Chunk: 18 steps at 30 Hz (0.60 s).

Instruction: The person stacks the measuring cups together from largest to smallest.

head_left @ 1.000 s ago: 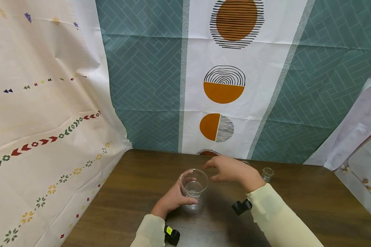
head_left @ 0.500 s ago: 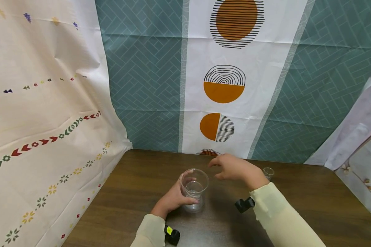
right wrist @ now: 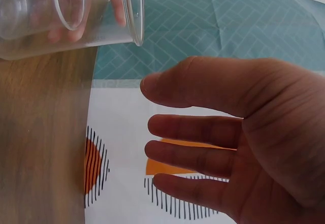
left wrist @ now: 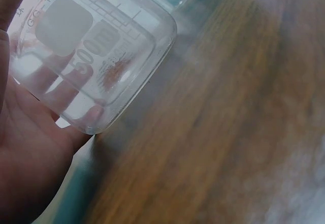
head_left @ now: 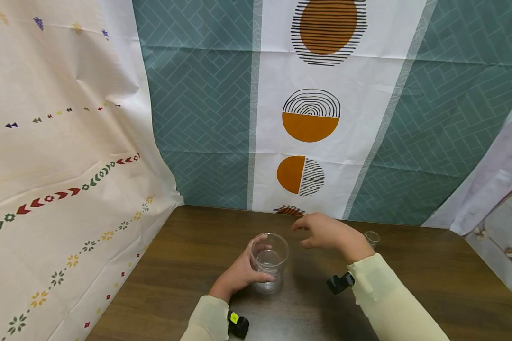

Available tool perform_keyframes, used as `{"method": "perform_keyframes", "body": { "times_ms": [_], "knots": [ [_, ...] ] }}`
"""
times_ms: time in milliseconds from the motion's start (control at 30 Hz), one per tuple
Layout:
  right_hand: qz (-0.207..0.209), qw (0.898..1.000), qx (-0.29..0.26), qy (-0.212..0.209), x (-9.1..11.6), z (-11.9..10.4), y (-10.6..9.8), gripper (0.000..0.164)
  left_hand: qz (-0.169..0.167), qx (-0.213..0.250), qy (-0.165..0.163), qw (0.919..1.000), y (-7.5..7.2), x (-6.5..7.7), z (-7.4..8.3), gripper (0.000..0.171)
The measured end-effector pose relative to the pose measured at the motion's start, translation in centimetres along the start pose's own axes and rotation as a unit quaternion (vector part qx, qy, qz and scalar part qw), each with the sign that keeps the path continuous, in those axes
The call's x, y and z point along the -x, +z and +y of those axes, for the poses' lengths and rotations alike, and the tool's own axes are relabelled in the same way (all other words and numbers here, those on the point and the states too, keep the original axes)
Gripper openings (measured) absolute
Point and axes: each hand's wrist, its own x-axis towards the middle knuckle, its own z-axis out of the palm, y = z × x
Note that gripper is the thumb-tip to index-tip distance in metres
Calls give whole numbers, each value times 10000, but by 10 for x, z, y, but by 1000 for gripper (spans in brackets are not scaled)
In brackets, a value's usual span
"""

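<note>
A large clear glass beaker (head_left: 277, 253) stands on the table, held round its side by my left hand (head_left: 241, 272). Print reading 500 shows on the beaker's wall (left wrist: 122, 41) in the left wrist view, with left fingers seen through the glass. Inside it sits a smaller beaker, whose rim (right wrist: 57, 18) shows in the right wrist view. My right hand (head_left: 326, 232) hovers to the right of the large beaker, apart from it. Its fingers and thumb are extended and hold nothing, as the right hand (right wrist: 218, 132) shows from its wrist.
A small glass beaker (head_left: 371, 238) stands near the back of the wooden table (head_left: 426, 274), partly behind the right wrist. Teal and white patterned cloth (head_left: 200, 118) hangs along the back edge. Pale printed cloth (head_left: 68, 166) borders the left side.
My right hand has shifted slightly right, away from the large beaker. A glass rim seen behind that hand a second ago is now hidden. The left hand and its beaker stay put.
</note>
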Motion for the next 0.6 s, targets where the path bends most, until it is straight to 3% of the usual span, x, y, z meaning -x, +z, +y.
{"method": "perform_keyframes", "body": {
  "times_ms": [600],
  "knots": [
    [25,9999,20,-104,1,14,1,36,39,-125,-68,9999,0,0,1,101]
  ]
}}
